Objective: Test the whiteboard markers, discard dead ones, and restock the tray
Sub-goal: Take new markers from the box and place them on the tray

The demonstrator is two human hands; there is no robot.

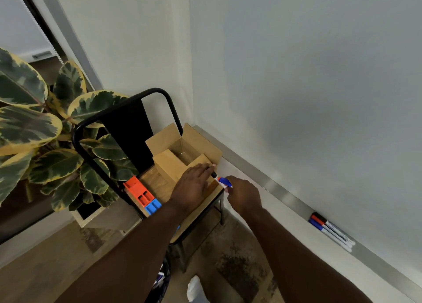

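Note:
An open cardboard box [182, 150] stands on the wooden seat of a black-framed chair [159, 186]. My left hand [194, 184] lies with fingers stretched over the box's front flap, fingertips by the black end of a marker. My right hand [244, 195] grips that blue-and-white marker [222, 181] just right of the box. I cannot tell whether the left fingertips touch it. On the metal tray [274, 188] under the whiteboard [319, 86], a red, a blue and a black marker [328, 228] lie side by side at the right.
An orange block [138, 191] and a blue block [153, 206] sit on the seat's left edge. A large potted plant [45, 131] crowds the left. Below the chair are a dark bin [162, 280] and something white [196, 289] on the patterned floor.

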